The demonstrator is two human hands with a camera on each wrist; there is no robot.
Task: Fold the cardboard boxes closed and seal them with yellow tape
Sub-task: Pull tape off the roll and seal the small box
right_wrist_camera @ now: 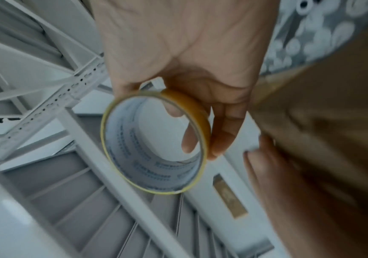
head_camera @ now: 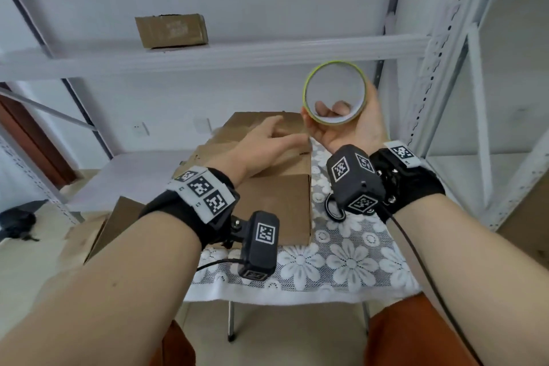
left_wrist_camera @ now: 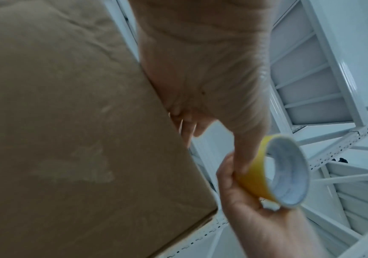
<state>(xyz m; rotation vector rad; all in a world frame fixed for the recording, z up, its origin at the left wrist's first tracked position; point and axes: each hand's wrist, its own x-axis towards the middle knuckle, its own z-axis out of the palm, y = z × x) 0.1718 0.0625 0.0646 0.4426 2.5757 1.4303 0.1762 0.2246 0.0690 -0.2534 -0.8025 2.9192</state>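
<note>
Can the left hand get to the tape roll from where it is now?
Probably yes. The left hand rests open on the cardboard box, and the tape roll is held up in the right hand just beside it, with nothing between them.

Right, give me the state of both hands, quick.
Left hand: open, fingers stretched flat on top of the cardboard box, holding nothing.
Right hand: fingers curled round the yellow tape roll, held up beside the box.
</note>
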